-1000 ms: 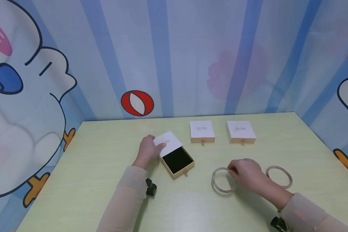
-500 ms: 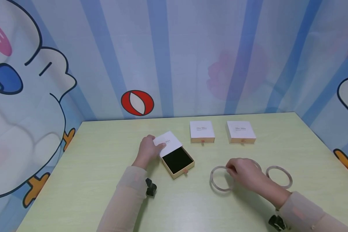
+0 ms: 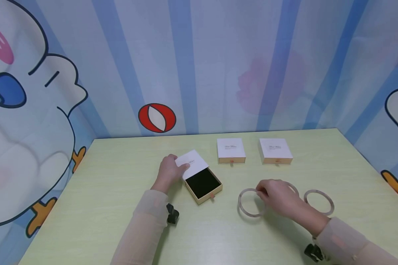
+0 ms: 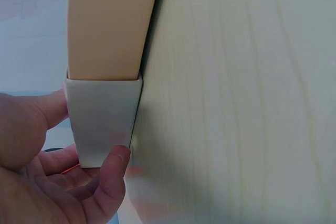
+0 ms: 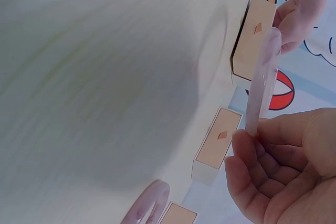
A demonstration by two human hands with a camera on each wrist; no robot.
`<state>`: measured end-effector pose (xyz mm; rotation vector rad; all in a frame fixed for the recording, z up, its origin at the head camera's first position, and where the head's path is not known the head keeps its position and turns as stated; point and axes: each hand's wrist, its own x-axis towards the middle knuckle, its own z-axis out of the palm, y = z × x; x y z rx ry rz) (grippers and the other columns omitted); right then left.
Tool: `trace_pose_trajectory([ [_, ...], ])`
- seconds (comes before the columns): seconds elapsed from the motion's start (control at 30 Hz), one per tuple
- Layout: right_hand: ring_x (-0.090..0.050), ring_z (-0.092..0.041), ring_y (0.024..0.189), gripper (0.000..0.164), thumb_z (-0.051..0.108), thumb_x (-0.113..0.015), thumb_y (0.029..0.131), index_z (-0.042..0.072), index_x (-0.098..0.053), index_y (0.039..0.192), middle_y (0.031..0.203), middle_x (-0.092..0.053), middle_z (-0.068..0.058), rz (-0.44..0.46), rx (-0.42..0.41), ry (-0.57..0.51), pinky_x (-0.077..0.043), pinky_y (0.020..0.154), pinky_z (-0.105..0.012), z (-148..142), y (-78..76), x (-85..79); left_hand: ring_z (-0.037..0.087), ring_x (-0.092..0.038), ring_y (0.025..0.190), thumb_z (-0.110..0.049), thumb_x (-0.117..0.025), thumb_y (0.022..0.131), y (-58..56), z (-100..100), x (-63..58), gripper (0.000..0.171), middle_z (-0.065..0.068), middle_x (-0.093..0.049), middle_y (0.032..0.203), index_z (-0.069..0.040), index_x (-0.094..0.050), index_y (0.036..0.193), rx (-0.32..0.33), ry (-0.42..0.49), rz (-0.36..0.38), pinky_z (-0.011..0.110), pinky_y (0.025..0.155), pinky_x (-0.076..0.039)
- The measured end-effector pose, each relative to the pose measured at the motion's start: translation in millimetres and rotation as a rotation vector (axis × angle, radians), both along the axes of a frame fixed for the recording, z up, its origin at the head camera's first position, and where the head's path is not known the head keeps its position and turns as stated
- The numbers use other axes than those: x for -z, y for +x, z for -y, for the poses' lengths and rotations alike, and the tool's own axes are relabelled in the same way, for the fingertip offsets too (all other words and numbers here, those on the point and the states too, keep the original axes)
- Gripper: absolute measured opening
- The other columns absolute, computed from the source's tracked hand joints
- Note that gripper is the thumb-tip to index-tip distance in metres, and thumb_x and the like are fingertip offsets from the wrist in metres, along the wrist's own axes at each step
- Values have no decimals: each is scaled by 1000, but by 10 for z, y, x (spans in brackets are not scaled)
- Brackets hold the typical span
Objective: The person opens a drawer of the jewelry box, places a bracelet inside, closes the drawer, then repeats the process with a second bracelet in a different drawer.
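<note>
My left hand [image 3: 169,173] grips the white sleeve of a small drawer-style gift box [image 3: 203,184], thumb on top. The box sits turned at an angle, its tan drawer slid part way out to show a black lining. In the left wrist view, thumb and fingers wrap the end of the white sleeve [image 4: 102,119]. My right hand [image 3: 278,195] pinches a pale pinkish bangle [image 3: 240,204] by its edge over the table, right of the box. The right wrist view has that bangle [image 5: 262,85] seen nearly edge-on between thumb and fingertips.
Two closed white gift boxes, one [image 3: 231,150] and another [image 3: 276,150], stand toward the back. A second bangle [image 3: 330,206] lies right of my right hand; a third bangle [image 3: 293,187] is mostly hidden behind it. A patterned backdrop [image 3: 212,66] rises behind the table.
My right hand has shifted slightly left and toward the back, carrying the bangle with it. The left hand and the opened box have stayed put.
</note>
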<state>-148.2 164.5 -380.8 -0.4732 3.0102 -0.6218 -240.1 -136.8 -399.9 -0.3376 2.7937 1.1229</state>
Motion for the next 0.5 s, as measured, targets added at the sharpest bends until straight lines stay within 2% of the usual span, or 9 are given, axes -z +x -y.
trace_pose_trajectory([
  [0.5, -56, -13, 70, 7, 5, -66, 86, 1, -70, 90, 81, -67, -6, 19, -7, -40, -49, 61, -26, 53, -30, -2, 30, -47, 114, -30, -65, 89, -10, -12, 3, 61, 19, -49, 134, 1, -42, 136, -12, -2, 17, 44, 105, -40],
])
